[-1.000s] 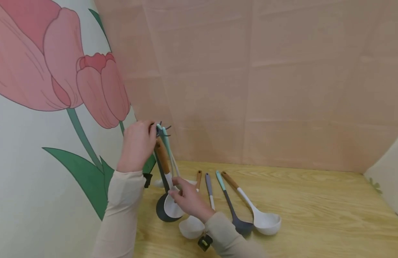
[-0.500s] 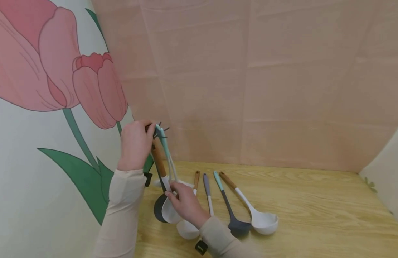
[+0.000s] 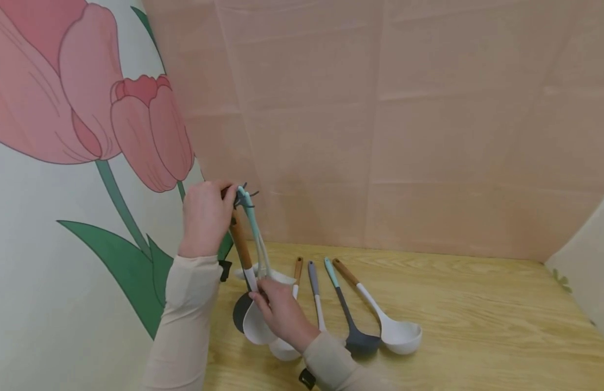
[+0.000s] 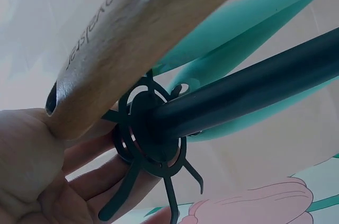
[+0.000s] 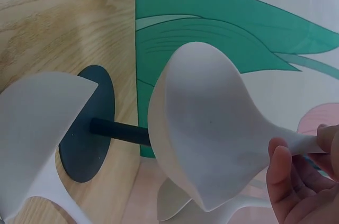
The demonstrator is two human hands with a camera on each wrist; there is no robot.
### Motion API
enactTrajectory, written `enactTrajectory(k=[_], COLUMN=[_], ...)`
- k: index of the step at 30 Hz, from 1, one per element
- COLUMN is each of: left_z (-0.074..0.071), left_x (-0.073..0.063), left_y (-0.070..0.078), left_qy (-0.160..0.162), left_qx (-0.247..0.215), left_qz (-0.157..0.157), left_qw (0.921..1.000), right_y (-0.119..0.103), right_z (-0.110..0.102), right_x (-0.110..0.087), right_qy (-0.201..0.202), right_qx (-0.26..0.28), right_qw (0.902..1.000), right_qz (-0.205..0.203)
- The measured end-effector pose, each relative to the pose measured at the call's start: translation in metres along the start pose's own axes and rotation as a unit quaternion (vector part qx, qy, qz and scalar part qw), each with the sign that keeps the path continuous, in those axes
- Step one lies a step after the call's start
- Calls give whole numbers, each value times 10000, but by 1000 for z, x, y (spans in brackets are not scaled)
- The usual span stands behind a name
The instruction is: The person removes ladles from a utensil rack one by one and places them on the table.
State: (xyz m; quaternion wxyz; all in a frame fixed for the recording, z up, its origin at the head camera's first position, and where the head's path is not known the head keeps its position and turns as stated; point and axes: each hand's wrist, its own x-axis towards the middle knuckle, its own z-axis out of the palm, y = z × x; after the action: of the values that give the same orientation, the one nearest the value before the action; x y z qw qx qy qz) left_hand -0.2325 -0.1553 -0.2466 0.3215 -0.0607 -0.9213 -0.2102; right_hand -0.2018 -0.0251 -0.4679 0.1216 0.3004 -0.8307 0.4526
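Observation:
A dark utensil rack [image 4: 249,89] with a ring of hooks on its pole stands at the table's left, its round base [image 5: 85,155] on the wood. My left hand [image 3: 204,217] grips the rack's top, fingers behind the hook ring. A white ladle [image 5: 206,128] with a wooden handle [image 3: 240,244] leans along the pole. Its handle end lies against my left palm, beside the hooks. My right hand [image 3: 284,312] pinches the ladle's white neck, with the bowl pointing down in front of the pole. Two mint handles [image 3: 250,214] hang from the hooks, their white heads [image 3: 281,277] below.
On the table [image 3: 502,315] to the right lie a white ladle [image 3: 402,336], a dark-headed utensil [image 3: 363,343] with a mint handle, a lilac-handled utensil [image 3: 314,278] and another wooden-handled one [image 3: 298,267]. A tulip-painted wall [image 3: 150,136] stands close on the left, a pink cloth [image 3: 380,136] behind.
My right hand and the ladle's bowl have sunk slightly, with the handle staying near the hooks. My left hand keeps its place at the rack's top. The head view has shifted a little.

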Motion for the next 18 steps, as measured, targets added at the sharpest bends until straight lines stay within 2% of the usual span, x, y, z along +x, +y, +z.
enactTrajectory(k=[6, 18], left_z=[-1, -3], left_x=[1, 2], left_y=[-1, -1], left_qy=[-74, -236], left_qx=[-47, 60], left_qz=[-23, -97], left_qw=[10000, 9997], right_y=[-1, -2], right_z=[-1, -7], right_x=[-2, -1], right_qy=[-9, -159], right_qx=[-122, -81], right_qw=[9997, 9998], right_qz=[-192, -106])
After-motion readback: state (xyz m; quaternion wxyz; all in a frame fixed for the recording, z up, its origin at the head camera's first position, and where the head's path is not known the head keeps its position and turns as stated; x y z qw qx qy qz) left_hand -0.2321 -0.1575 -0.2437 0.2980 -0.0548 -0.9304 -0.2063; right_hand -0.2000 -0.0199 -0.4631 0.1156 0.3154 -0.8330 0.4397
